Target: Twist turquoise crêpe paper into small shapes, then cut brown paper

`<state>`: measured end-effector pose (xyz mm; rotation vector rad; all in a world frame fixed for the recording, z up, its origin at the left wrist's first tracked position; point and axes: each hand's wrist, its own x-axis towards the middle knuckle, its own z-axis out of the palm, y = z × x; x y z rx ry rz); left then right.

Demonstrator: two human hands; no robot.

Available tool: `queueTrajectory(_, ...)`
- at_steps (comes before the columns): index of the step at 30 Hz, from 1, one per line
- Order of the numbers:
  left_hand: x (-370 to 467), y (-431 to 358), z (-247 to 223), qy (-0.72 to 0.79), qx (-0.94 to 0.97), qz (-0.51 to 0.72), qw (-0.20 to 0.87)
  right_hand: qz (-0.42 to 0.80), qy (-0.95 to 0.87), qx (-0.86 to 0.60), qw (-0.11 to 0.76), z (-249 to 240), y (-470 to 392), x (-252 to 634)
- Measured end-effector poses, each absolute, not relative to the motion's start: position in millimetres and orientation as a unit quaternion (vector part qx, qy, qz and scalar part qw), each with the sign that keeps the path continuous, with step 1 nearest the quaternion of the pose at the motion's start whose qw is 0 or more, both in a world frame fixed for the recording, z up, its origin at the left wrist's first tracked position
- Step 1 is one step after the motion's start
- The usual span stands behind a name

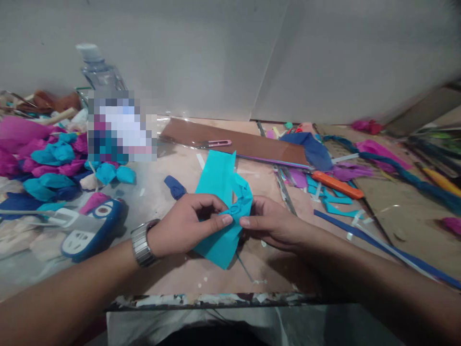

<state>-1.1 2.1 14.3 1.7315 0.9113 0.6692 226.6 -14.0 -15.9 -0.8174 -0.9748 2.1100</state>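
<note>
- Left hand (190, 223) pinches the crumpled part of the turquoise paper (214, 180), between both hands over the table (158, 281).
- Paper looks half worked: flat left side untouched, right side crumpled.
- Right hand (275, 223) pinches its curled edge.
- Counted: one bottle (97, 74), one navy twist (175, 187), one pink cutter (218, 143), one orange tool (338, 185).

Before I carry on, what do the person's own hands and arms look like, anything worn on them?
The left hand and right hand are ungloved. A silver-coloured, segmented metal band circles the left wrist; no watch dial shows. The right wrist has nothing visible on it. No sleeves show on either forearm.
</note>
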Motion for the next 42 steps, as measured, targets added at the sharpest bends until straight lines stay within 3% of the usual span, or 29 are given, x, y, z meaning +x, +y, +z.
queueTrajectory(34, 1.5, 4.2, 9.2, 0.365, 0.658, 0.326, 0.572, 0.808, -0.326, -0.263, 0.415, -12.1, -7.5, 222.5)
queueTrajectory(42, -0.2, 3.7, 8.5, 0.373, 0.69, 0.322, 0.53, 0.801, -0.321, -0.268, 0.428, -12.0, -5.9, 224.6)
